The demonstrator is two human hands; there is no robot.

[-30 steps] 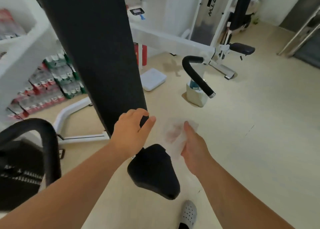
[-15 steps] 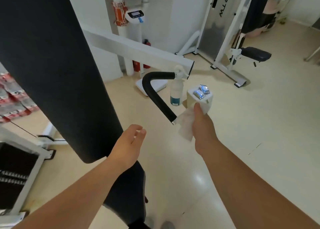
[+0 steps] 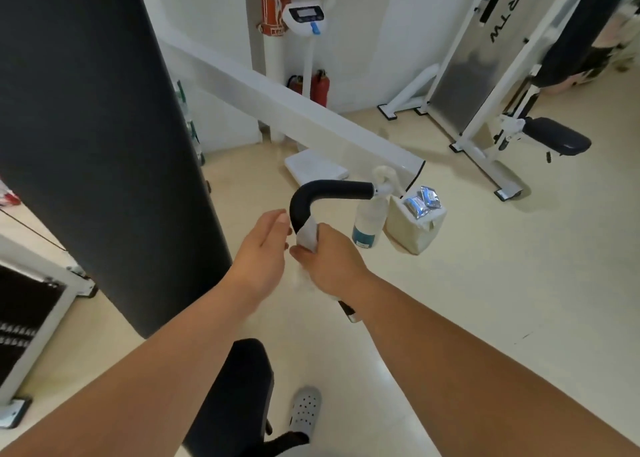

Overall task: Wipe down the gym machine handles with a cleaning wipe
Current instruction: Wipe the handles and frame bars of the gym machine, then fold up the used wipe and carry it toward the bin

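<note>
A bent black machine handle (image 3: pixel 325 191) sticks out from a white arm (image 3: pixel 301 117) at mid frame. My right hand (image 3: pixel 332 261) grips its lower straight part through a white cleaning wipe (image 3: pixel 308 236), which is wrapped round the bar. The handle's metal end (image 3: pixel 349 313) shows below my wrist. My left hand (image 3: pixel 265 245) hovers just left of the handle with relaxed fingers, holding nothing.
A tall black back pad (image 3: pixel 100 138) fills the left side, with the black seat (image 3: pixel 239 387) below. A spray bottle (image 3: pixel 370 223) and a white box of packets (image 3: pixel 415 226) stand on the floor beyond the handle. Another white machine (image 3: pixel 485 76) stands at the right.
My right hand moved from the handle's tip up onto the bar and wrapped the wipe round it. My left hand rose and came close beside the handle.
</note>
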